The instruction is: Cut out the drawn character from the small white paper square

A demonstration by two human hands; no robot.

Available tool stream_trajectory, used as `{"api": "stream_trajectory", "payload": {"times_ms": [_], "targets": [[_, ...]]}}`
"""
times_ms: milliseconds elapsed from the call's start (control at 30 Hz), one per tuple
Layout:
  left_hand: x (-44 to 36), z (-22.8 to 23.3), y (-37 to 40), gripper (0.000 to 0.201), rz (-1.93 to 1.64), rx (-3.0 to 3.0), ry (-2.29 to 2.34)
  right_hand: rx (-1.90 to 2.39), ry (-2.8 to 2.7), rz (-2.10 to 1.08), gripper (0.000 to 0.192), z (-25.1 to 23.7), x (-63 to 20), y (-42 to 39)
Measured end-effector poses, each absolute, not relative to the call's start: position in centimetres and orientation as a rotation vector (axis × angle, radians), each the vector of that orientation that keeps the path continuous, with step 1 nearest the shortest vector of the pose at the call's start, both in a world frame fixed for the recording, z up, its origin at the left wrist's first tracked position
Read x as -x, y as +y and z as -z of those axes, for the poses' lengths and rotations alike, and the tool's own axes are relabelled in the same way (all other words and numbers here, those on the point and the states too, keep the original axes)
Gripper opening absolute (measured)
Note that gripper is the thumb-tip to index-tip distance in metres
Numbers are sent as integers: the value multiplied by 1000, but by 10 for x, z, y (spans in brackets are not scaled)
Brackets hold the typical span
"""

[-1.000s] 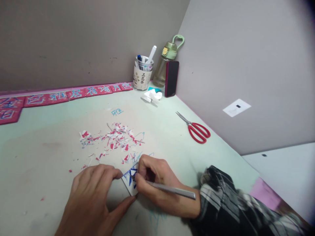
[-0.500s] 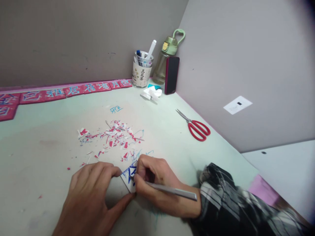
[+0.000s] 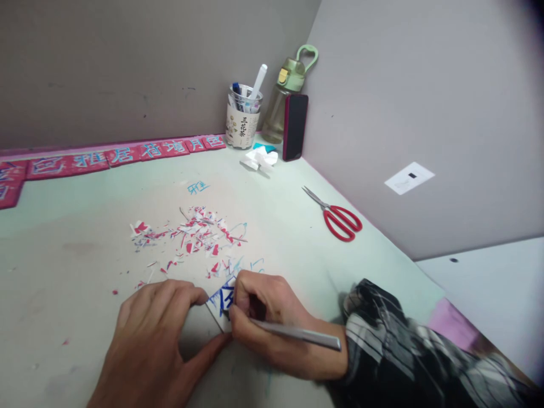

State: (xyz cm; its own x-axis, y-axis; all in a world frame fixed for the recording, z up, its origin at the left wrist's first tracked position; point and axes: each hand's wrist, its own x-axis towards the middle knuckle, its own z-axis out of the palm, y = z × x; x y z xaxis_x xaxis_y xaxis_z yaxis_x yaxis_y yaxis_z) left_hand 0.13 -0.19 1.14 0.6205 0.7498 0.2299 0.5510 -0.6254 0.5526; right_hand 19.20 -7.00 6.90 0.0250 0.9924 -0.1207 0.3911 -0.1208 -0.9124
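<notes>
My left hand (image 3: 151, 334) steadies a small white piece of card (image 3: 221, 309) on the table, thumb at its lower corner and fingertips at its left corner. Blue character strokes are drawn on the card. In my right hand (image 3: 272, 323) is a slim silver craft knife (image 3: 304, 335), gripped like a pen, its handle slanting back over the wrist. The fingers hide the knife's tip and the card's right part. Just beyond both hands lies a scatter of red and white scraps (image 3: 199, 231).
Red-handled scissors (image 3: 335, 218) lie to the right. A phone (image 3: 295, 127), a green bottle (image 3: 278, 105), a jar of pens (image 3: 242, 122) and crumpled tissue (image 3: 260, 158) stand or lie at the back corner. Red lettered tiles (image 3: 121, 156) line the back wall.
My right hand has shifted very slightly with the knife, and a bit more of the blue strokes shows. The whole view has drifted a little; the left hand keeps its hold.
</notes>
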Motion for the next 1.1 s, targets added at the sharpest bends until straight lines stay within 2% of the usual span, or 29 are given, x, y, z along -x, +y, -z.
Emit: {"api": "stream_trajectory", "payload": {"times_ms": [967, 1100], "targets": [[2, -7, -1, 36, -632, -2458, 970, 1574, -1519, -1047, 20, -67, -192, -71], [2, -4, 1, 36, -641, -2508, 944, 1571, -1456, -1124, 19, -70, -193, -72]]}}
